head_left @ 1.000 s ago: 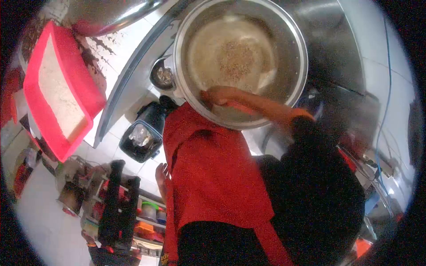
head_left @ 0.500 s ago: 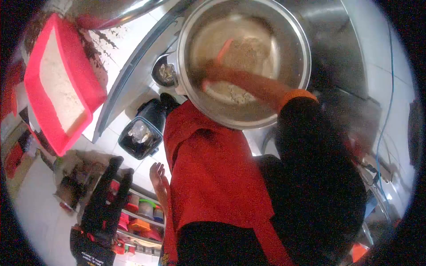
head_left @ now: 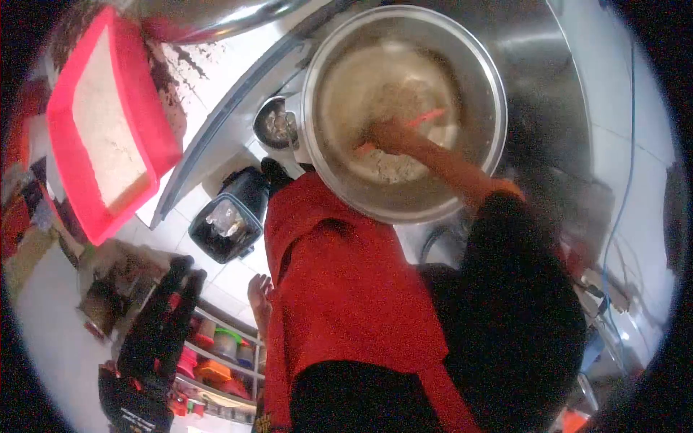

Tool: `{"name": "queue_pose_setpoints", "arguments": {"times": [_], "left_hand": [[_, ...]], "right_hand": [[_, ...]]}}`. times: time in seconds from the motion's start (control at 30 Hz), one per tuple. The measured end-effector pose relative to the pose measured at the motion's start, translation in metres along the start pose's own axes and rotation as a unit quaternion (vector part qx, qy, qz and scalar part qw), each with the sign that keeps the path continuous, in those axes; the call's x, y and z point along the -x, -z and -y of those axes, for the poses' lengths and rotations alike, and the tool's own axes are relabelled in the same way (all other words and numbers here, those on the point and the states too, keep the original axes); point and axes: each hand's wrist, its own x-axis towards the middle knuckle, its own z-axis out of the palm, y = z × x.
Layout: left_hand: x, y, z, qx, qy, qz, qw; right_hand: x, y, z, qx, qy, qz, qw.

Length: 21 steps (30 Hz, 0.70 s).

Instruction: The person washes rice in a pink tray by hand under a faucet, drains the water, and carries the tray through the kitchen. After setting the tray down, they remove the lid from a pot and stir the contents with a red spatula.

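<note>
My right hand (head_left: pixel 388 137) is down inside a large round metal bowl (head_left: pixel 497 108), blurred by motion. Its fingers are wrapped around a red tool (head_left: pixel 427 117) whose two ends stick out on either side of the fist; its exact kind does not show. Pale tan liquid or batter (head_left: pixel 361 86) lies in the bowl, with lumpy, crumbly bits near my wrist. Beside the red apron (head_left: pixel 346 289), my left hand (head_left: pixel 259 292) hangs low with its fingers loosely apart and nothing in them.
A pink rectangular tub (head_left: pixel 148 137) of whitish contents stands at left. Below the bowl are a small metal pot (head_left: pixel 276 124) and a black bin (head_left: pixel 225 227) with rubbish. Another person (head_left: pixel 148 339) in dark clothes is at lower left, near shelves (head_left: pixel 224 361) of colourful containers.
My right hand has swept rightward within the bowl, and the red tool has turned from steep to nearly level. My left hand stays hanging by the apron. The view has shifted slightly.
</note>
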Motion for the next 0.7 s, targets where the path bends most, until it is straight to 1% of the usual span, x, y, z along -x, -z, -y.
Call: {"name": "queue_pose_setpoints", "arguments": {"times": [0.03, 0.07, 0.1, 0.13, 0.17, 0.23, 0.27, 0.3, 0.33, 0.37, 0.4, 0.43, 0.47, 0.5, 0.53, 0.57, 0.6, 0.63, 0.67, 0.7], "left_hand": [[-0.001, -0.006, -0.004, -0.009, 0.016, -0.034, 0.999], [-0.01, -0.014, -0.01, -0.008, 0.014, -0.031, 0.999], [-0.013, -0.019, -0.02, -0.055, 0.018, -0.013, 0.998], [-0.013, -0.016, -0.021, -0.105, 0.024, 0.008, 0.994], [-0.015, -0.015, -0.021, -0.109, 0.027, 0.015, 0.994], [-0.022, -0.006, -0.018, -0.047, -0.02, 0.061, 0.997], [-0.029, 0.0, -0.019, -0.044, -0.023, 0.065, 0.997], [-0.037, 0.006, -0.018, -0.02, 0.013, 0.015, 1.0], [-0.04, 0.008, -0.014, 0.006, 0.051, -0.039, 0.998], [-0.037, 0.004, -0.016, 0.006, 0.039, -0.041, 0.998], [-0.039, 0.006, -0.014, 0.014, 0.05, -0.048, 0.997], [-0.046, 0.001, -0.015, 0.0, 0.082, -0.068, 0.994], [-0.046, 0.0, -0.019, -0.021, 0.119, -0.085, 0.989], [-0.037, 0.002, -0.021, -0.032, 0.127, -0.08, 0.988], [-0.033, 0.0, -0.021, -0.054, 0.085, -0.04, 0.994], [-0.028, -0.003, -0.023, -0.073, 0.041, -0.001, 0.997], [-0.025, -0.011, -0.03, -0.071, 0.013, 0.02, 0.997], [-0.03, -0.005, -0.026, -0.064, 0.004, 0.026, 0.998], [-0.03, -0.001, -0.024, -0.051, 0.008, 0.017, 0.999], [-0.029, 0.002, -0.022, -0.043, 0.016, 0.006, 0.999]], "right_hand": [[0.004, -0.01, -0.006, 0.025, 0.014, 0.012, 1.0], [0.002, -0.017, -0.011, 0.036, 0.018, 0.016, 0.999], [-0.001, -0.024, -0.017, 0.046, 0.021, 0.02, 0.999], [-0.006, -0.03, -0.028, 0.002, 0.0, 0.034, 0.999], [-0.016, -0.031, -0.04, -0.04, -0.021, 0.043, 0.998], [-0.028, -0.038, -0.062, -0.119, -0.059, 0.057, 0.99], [-0.013, -0.065, -0.055, -0.116, -0.061, 0.052, 0.99], [0.007, -0.11, -0.041, 0.094, 0.002, -0.192, 0.977], [0.013, -0.111, -0.036, 0.195, 0.053, -0.299, 0.933], [0.019, -0.112, -0.03, 0.293, 0.078, -0.412, 0.859], [0.026, -0.076, -0.025, 0.144, 0.084, -0.24, 0.956], [0.019, -0.052, -0.025, 0.063, 0.087, -0.143, 0.984], [0.011, -0.028, -0.025, -0.02, 0.073, -0.047, 0.996], [-0.029, -0.006, -0.028, -0.102, -0.031, 0.134, 0.985], [-0.026, -0.022, -0.035, -0.109, -0.038, 0.144, 0.983], [-0.006, -0.054, -0.034, -0.087, -0.013, 0.085, 0.992], [0.009, -0.082, -0.029, -0.035, 0.023, 0.007, 0.999], [0.022, -0.108, -0.029, 0.023, 0.06, -0.081, 0.995], [0.027, -0.121, -0.034, 0.05, 0.09, -0.141, 0.985], [0.027, -0.121, -0.044, 0.044, 0.123, -0.169, 0.977]]}}
